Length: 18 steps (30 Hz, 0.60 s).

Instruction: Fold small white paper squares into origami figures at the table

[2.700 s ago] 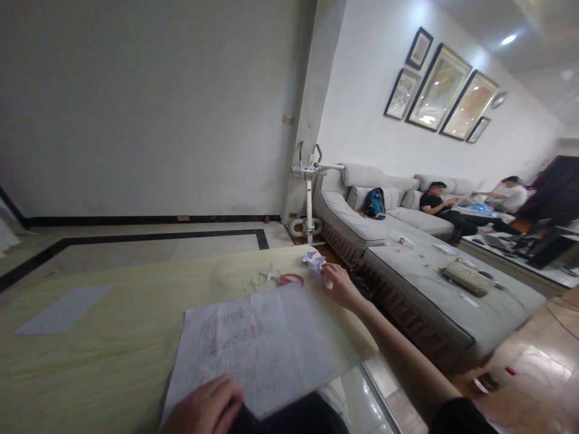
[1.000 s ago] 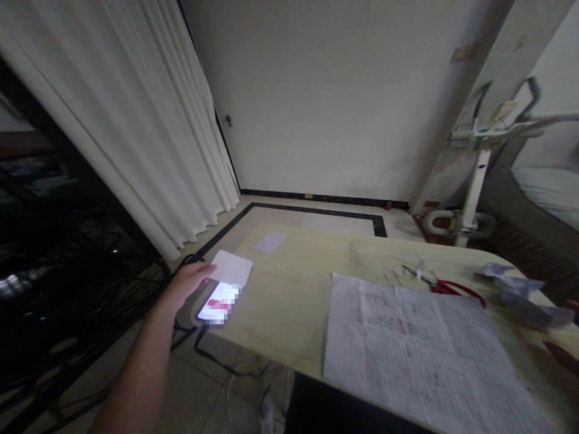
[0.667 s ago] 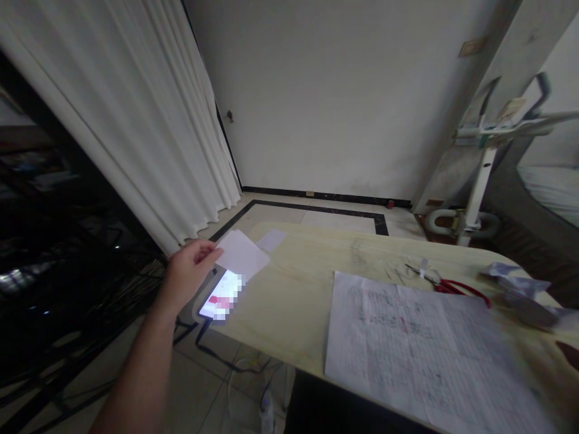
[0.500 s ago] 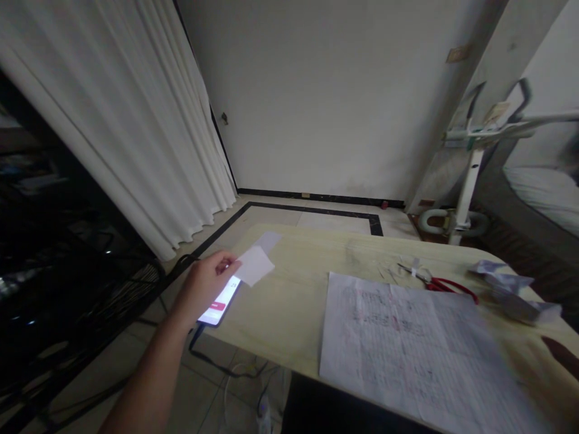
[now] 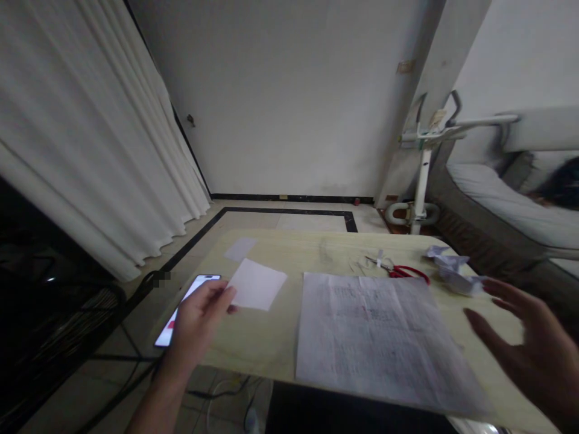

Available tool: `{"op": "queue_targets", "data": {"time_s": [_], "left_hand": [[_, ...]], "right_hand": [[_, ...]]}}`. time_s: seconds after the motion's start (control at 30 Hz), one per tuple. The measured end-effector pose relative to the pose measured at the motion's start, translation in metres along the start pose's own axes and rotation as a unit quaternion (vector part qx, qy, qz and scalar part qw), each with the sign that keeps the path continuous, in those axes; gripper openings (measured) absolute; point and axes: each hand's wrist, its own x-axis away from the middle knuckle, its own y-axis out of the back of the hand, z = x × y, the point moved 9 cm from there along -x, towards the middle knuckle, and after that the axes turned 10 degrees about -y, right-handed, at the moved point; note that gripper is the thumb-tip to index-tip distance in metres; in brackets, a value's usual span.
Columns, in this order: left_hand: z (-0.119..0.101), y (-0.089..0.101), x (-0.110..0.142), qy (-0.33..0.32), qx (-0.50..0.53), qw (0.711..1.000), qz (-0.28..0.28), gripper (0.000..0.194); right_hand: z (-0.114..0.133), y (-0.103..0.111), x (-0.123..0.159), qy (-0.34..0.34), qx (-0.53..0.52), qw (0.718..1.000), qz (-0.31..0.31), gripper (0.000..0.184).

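Observation:
My left hand pinches a small white sheet of paper by its left corner, over the left part of the table. Partly behind that hand lies a lit phone. Another paper piece rests flat just beyond. My right hand hovers at the table's right side, fingers apart and slightly blurred, holding nothing. Between the hands lies a large creased sheet with writing. Red-handled scissors lie at its far edge. Crumpled paper sits just beyond my right hand's fingertips.
The pale yellow table has rounded corners. Cables hang below its left front edge. Beyond stand a white curtain, a bare wall, an exercise bike and a grey sofa. A dark metal-framed chair stands at left.
My left hand has lifted the small sheet from near the phone and carried it rightward. My right hand has come into fuller view, open. The view first swung left, then slightly back right.

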Motion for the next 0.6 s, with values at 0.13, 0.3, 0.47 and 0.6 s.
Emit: {"op": "queue_targets", "data": {"time_s": [0.13, 0.3, 0.47, 0.6], "left_hand": [[-0.026, -0.078, 0.054, 0.030, 0.108, 0.991, 0.075, 0.024], [-0.032, -0.146, 0.106, 0.087, 0.186, 0.966, 0.158, 0.029], [-0.027, -0.157, 0.111, 0.075, 0.183, 0.960, 0.196, 0.031], [-0.034, -0.160, 0.109, 0.030, 0.162, 0.961, 0.222, 0.031]], "right_hand": [[0.130, -0.015, 0.056, 0.157, -0.090, 0.973, 0.146, 0.072], [0.181, -0.041, 0.090, 0.220, -0.077, 0.947, 0.221, 0.091], [0.169, -0.043, 0.089, 0.201, -0.051, 0.944, 0.258, 0.086], [0.168, -0.047, 0.091, 0.186, -0.033, 0.935, 0.301, 0.084]]}}
